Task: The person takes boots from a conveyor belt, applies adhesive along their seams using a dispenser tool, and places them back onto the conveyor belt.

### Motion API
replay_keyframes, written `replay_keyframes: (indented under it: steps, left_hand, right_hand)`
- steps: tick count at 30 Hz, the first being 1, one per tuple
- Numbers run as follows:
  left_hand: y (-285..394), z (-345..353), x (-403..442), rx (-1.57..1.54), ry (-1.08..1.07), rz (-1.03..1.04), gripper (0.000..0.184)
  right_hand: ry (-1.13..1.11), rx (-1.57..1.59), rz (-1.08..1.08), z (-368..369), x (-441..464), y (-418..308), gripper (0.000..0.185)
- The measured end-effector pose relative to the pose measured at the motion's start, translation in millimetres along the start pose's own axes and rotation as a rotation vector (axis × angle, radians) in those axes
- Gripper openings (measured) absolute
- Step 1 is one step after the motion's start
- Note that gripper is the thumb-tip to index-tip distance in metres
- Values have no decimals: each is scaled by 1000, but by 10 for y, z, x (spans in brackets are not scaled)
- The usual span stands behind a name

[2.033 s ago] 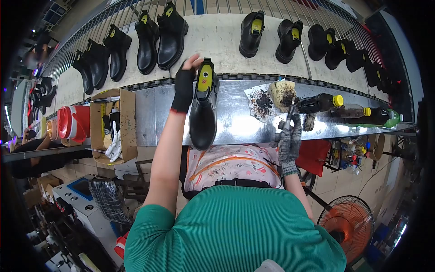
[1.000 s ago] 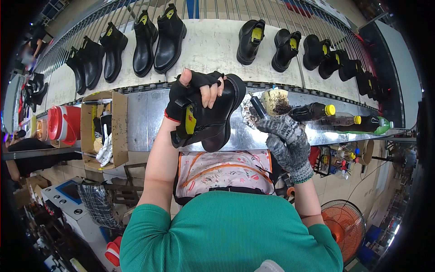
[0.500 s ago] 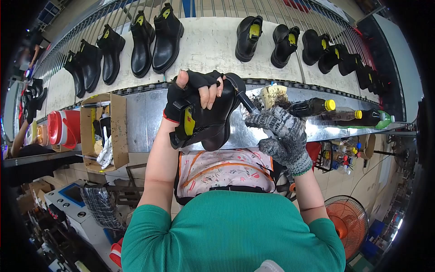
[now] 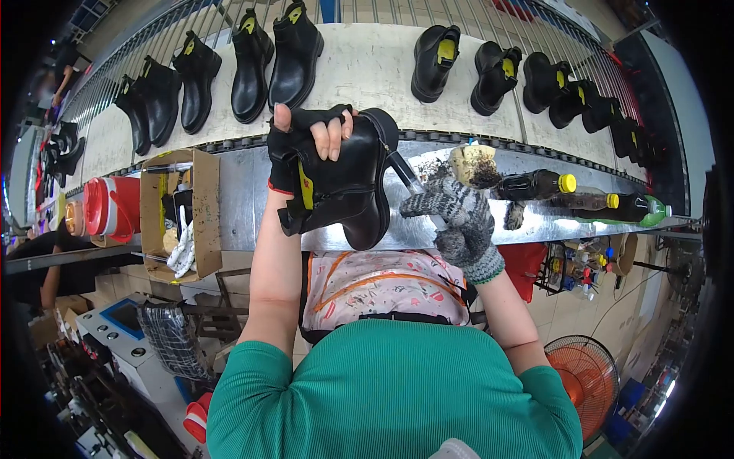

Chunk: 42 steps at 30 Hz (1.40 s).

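A black ankle boot point(image 4: 344, 183) with a yellow lining is held up over the metal bench by my left hand point(image 4: 317, 138), in a black fingerless glove. The fingers wrap over the boot's upper, and the thumb points up. My right hand point(image 4: 459, 218), in a grey knitted glove, is closed round a slim brush point(image 4: 404, 173) with a dark end. The brush's dark end is at the edge of the boot's sole, near the heel. Behind the right hand lies a yellowish sponge point(image 4: 474, 164) with dark stains.
Several black boots point(image 4: 294, 57) stand on the pale conveyor point(image 4: 367, 69) beyond the bench. A cardboard box point(image 4: 206, 214) of tools and a red bucket point(image 4: 111, 206) are at the left. Bottles of dark liquid point(image 4: 527, 184) lie at the right. A fan point(image 4: 585, 379) stands lower right.
The held boot has turned slightly and shifted a little left and up. My right hand with the brush has moved left along with it, and the background has slid slightly right.
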<state>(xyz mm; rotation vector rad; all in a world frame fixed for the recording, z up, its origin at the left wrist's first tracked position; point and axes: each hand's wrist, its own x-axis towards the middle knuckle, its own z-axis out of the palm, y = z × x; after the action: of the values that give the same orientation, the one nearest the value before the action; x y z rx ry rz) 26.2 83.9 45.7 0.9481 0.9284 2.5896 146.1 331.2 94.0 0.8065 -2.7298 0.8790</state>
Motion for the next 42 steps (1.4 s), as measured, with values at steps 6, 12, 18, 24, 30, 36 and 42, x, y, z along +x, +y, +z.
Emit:
replay_keyframes:
  steps: [6, 12, 18, 24, 30, 36, 42]
  left_hand:
    - [73, -168, -65, -75, 110, 48, 80]
    - [127, -463, -175, -44, 147, 107, 82]
    - [153, -484, -240, -101, 193, 126, 80]
    - [153, -651, -297, -72, 156, 129, 79]
    - [143, -772, -314, -26, 223, 117, 79]
    - [136, -998, -338, -10, 283, 85, 78]
    - [90, -1139, -321, 71, 421, 60, 75]
  right_hand:
    - [41, 80, -70, 382, -20, 100, 46]
    - [-62, 134, -30, 617, -92, 134, 33]
    - [-16, 515, -22, 713, -113, 170, 26]
    - [-227, 592, 117, 649, -191, 292, 33]
    - [-257, 805, 216, 596, -339, 373, 53]
    - [-269, 723, 326, 543, -473, 351, 67]
    - [-259, 830, 509, 660, -657, 442, 70]
